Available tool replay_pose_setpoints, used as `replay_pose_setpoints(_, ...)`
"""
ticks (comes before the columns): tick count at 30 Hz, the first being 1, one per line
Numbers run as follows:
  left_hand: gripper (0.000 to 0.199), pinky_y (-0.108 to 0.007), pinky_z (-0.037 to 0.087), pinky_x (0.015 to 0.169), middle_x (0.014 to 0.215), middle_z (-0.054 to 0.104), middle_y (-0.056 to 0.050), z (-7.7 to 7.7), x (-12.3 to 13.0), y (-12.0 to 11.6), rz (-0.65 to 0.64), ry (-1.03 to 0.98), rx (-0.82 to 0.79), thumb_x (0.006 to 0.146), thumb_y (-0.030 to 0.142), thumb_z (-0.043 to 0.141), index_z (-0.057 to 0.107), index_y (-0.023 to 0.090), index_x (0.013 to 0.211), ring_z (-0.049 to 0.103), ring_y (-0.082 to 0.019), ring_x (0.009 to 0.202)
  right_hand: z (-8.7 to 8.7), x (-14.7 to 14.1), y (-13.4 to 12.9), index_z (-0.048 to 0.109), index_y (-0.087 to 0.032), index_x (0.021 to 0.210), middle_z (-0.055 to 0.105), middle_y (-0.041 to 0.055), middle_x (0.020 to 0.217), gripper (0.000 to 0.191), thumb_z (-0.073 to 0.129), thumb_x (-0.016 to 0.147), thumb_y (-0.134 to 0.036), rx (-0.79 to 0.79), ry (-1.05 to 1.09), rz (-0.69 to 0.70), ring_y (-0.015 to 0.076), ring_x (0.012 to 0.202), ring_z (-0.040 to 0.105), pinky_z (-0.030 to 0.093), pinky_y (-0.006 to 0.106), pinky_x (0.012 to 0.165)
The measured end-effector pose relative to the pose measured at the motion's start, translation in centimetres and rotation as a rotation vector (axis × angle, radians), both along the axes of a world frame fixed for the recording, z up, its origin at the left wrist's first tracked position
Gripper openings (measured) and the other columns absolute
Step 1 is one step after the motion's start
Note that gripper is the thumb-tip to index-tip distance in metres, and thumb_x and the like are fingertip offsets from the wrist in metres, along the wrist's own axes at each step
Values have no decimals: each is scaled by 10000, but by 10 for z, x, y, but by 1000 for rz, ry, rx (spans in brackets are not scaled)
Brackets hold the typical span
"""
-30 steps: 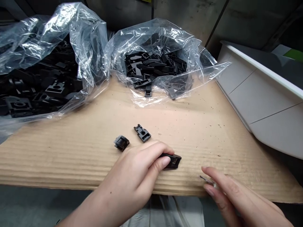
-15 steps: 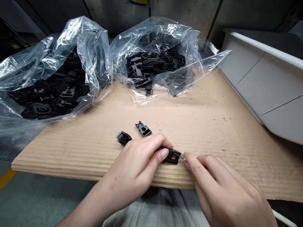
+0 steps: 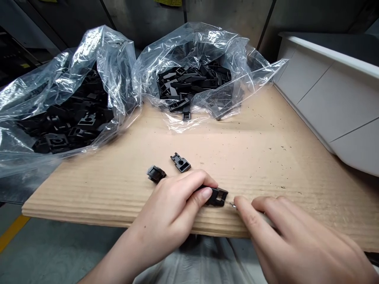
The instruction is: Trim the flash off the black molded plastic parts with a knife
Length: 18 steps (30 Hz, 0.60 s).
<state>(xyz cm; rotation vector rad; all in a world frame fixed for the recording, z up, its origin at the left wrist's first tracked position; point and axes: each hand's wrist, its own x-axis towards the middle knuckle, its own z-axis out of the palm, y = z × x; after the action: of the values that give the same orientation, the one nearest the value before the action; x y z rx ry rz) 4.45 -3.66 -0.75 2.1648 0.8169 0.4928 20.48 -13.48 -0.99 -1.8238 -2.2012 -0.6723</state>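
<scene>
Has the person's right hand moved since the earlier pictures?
Yes. The bare right hand has moved leftward along the front edge of the brown corrugated cardboard sheet, closer to the flat black plastic clip lying on it.

The left hand (image 3: pixel 168 209) pinches a black plastic clip (image 3: pixel 217 197) on a corrugated cardboard sheet (image 3: pixel 251 165), while the right hand (image 3: pixel 296 240) holds a small metal pin (image 3: pixel 233 204) just beside the clip's end. Two more clips (image 3: pixel 180 163) lie near the left hand. Clear plastic bags (image 3: pixel 118 67) of black clips (image 3: pixel 192 83) sit upper left and top centre; a white bin (image 3: pixel 314 94) stands at right.
</scene>
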Motion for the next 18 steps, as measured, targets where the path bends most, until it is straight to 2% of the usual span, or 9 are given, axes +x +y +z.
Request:
replay_pose_setpoints(6,145,-181,390,643,807,606,69,1,0,1,-12,-7,17,883,151,411,541,214,868,575,-96,757,-15,-3,1,588,-206,930,608,-25,638,275,348,842,-106,21,55,36,93,496,550,313,238,468)
replay_pose_setpoints(10,158,-190,395,633,797,610,55,1,3,2,-15,9,23,881,156,405,554,203,856,577,-107,747,-8,-10,0,586,-196,965,632,8,729,286,353,836,-92,-42,83,-30,125,585,587,342,244,478)
replay_pose_setpoints(12,160,-194,399,632,794,610,49,1,4,2,-11,15,14,877,153,406,558,199,857,576,-111,742,-2,-11,1,597,-184,944,623,15,713,286,363,816,-80,-83,64,-58,131,568,580,343,246,453)
replay_pose_setpoints(15,163,-202,411,639,801,614,35,1,3,2,-8,5,11,867,135,407,561,189,859,579,-119,742,3,-5,3,607,-201,831,553,-10,608,273,368,776,-83,-100,41,-11,124,461,529,328,243,376)
replay_pose_setpoints(18,166,-217,423,648,808,620,19,0,0,1,-2,-29,8,856,125,416,569,189,871,584,-135,746,1,7,2,589,-218,901,563,-9,640,259,375,789,-126,-174,163,104,132,522,575,430,221,407)
